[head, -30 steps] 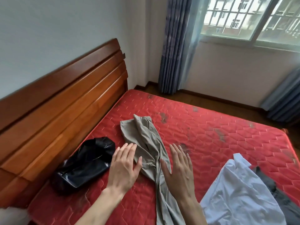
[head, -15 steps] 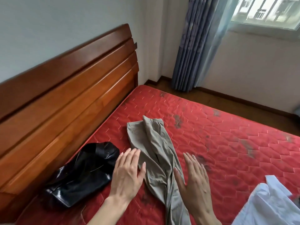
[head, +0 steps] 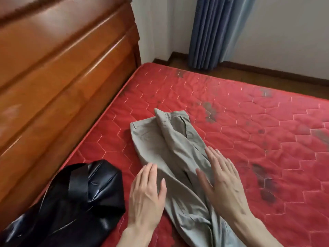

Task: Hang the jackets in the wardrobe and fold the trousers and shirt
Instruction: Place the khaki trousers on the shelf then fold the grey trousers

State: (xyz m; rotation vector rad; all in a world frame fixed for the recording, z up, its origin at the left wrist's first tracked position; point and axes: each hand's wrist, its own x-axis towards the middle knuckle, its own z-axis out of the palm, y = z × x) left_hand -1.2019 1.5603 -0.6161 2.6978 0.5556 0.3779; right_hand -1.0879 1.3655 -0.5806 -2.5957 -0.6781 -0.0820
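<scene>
Khaki trousers [head: 165,139] lie lengthwise on the red mattress [head: 249,139], waistband at the far end, legs running off the bottom of the view. My left hand [head: 146,195] lies flat with straight fingers at the trousers' left edge. My right hand [head: 220,177] presses flat on the right side of the cloth, fingers spread. A shiny black jacket [head: 74,207] sits crumpled to the left, beside the headboard. The white shirt is out of view.
A wooden headboard [head: 62,68] runs along the left side of the bed. A blue curtain [head: 219,31] hangs at the far wall above a strip of wooden floor [head: 267,82]. The mattress has dark stains on its right half.
The view has tilted down and left, so the white shirt has left the frame. Both hands have slid forward along the trousers and stay flat on them.
</scene>
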